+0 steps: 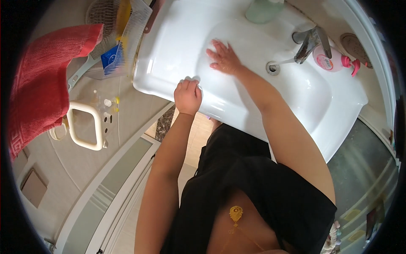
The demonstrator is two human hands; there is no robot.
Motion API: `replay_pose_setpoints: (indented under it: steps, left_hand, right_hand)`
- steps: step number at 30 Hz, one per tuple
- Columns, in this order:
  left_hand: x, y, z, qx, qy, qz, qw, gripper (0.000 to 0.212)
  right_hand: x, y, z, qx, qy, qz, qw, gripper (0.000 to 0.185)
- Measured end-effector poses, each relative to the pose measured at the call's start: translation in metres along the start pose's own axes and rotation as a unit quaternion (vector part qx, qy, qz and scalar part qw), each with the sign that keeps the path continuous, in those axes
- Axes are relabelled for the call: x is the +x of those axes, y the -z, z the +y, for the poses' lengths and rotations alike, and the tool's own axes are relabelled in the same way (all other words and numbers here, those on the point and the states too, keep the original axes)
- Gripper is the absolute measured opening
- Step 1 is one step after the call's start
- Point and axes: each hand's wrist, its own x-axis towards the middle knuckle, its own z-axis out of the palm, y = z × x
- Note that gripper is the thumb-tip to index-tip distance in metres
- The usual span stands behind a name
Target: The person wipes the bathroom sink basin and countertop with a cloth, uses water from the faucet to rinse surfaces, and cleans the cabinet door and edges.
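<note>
Before me is a white ceramic washbasin (pixel 317 104). My left hand (pixel 188 96) is at its front rim, fingers together and curled over the edge; what lies beneath them is hidden. Inside the bowl's left part, my right hand (pixel 224 58) has its fingers spread and looks wet. Its palm faces the basin's surface, and I see nothing held in it. Right of this hand is the round drain (pixel 272 68). A thin stream of water (pixel 287 61) runs toward it from the chrome faucet (pixel 309 43).
A pink pump bottle (pixel 328 58) stands behind the faucet, and a pale green container (pixel 264 11) at the back rim. On the left wall are a red towel (pixel 44 82), a clear plastic holder (pixel 134 31) with a comb (pixel 103 44), and a white frame-shaped handle (pixel 98 127). A sliding door (pixel 120 184) is lower left.
</note>
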Motion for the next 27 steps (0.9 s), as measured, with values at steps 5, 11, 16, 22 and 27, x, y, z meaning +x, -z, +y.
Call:
replay_pose_setpoints:
  steps: [5,11,16,22,27]
  left_hand:
    - [0.002,0.001,0.002,-0.003,-0.005,-0.010,1.000,0.015]
    - [-0.003,-0.004,-0.003,0.023,-0.001,0.002,1.000,0.014]
    - [-0.003,-0.002,0.002,0.032,0.005,-0.015,0.999,0.013]
    - [-0.002,-0.002,-0.004,0.019,-0.011,-0.033,0.999,0.018]
    - [0.001,0.003,-0.003,-0.008,0.009,0.044,0.999,0.045]
  right_hand:
    - [-0.063,0.057,0.102,-0.162,-0.005,-0.053,0.985,0.054]
    - [-0.244,0.140,0.133,-0.124,-0.120,-0.059,0.983,0.048]
    - [-0.321,0.080,0.098,-0.002,-0.311,0.081,0.947,0.038]
    - [-0.172,-0.008,0.017,0.139,-0.169,0.044,0.975,0.046]
    - [-0.018,-0.002,-0.103,0.464,-0.203,0.124,0.853,0.065]
